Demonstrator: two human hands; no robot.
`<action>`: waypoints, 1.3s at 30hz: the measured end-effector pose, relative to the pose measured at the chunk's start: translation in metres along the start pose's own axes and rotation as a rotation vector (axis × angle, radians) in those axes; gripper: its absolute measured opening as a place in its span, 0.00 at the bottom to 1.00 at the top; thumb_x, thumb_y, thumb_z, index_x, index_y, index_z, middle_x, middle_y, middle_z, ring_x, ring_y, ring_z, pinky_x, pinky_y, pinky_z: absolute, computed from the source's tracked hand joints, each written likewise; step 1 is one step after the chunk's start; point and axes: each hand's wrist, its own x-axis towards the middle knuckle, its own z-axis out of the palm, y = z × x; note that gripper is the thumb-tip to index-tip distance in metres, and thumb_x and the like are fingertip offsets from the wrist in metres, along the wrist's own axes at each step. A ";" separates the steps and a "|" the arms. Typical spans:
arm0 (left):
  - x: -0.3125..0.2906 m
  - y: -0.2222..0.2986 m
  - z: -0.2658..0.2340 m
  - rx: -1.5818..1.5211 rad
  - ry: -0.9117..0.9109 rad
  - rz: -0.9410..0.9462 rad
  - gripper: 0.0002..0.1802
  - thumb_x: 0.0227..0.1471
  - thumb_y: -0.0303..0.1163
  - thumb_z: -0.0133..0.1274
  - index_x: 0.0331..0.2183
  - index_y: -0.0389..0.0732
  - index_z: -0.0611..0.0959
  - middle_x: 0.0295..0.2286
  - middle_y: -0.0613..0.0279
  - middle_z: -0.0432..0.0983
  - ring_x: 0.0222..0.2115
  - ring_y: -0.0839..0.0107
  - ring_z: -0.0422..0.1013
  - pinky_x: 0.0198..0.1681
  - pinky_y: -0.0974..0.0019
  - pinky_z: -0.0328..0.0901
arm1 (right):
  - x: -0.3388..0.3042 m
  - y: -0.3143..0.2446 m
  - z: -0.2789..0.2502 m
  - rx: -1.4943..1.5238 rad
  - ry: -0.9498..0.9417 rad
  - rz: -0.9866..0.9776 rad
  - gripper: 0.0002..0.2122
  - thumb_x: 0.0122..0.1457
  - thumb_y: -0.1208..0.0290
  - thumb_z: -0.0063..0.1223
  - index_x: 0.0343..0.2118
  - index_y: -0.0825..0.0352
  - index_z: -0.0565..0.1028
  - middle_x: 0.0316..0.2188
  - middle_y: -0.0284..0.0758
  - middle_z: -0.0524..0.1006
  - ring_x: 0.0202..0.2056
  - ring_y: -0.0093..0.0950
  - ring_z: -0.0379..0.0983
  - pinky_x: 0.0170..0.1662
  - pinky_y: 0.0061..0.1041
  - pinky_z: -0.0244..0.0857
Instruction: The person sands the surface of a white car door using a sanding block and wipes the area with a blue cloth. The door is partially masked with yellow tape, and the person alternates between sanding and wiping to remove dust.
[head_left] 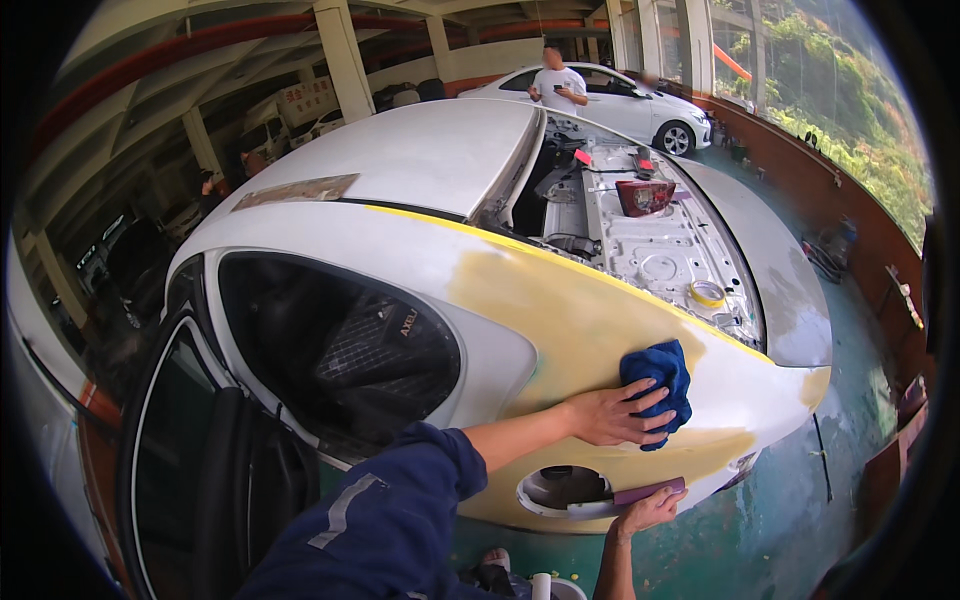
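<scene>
My left hand (612, 415) lies across a blue cloth (660, 385), fingers spread over it, pressing it against the rear quarter panel (560, 340) of a car. That panel is white with broad tan filler patches, and yellow tape (610, 277) runs along its upper edge. Lower down, my right hand (650, 511) grips a flat purple-brown sanding block (648, 491) beside the round fuel-filler opening (565, 488). The block's underside is hidden from me.
A tail light (645, 197) and a tape roll (707, 293) rest in the uncovered trunk area. The car's door (190, 450) stands open at left. A bucket (567, 590) is by my feet. Beyond, a person (560, 85) stands near a white car (610, 105).
</scene>
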 end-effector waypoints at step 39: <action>0.004 0.001 0.000 -0.047 0.052 -0.006 0.44 0.46 0.50 0.63 0.64 0.59 0.67 0.69 0.64 0.58 0.71 0.46 0.52 0.76 0.36 0.41 | 0.069 0.014 -0.009 0.324 -0.001 0.240 0.26 0.76 0.59 0.42 0.65 0.78 0.67 0.46 0.55 0.80 0.39 0.41 0.78 0.45 0.38 0.77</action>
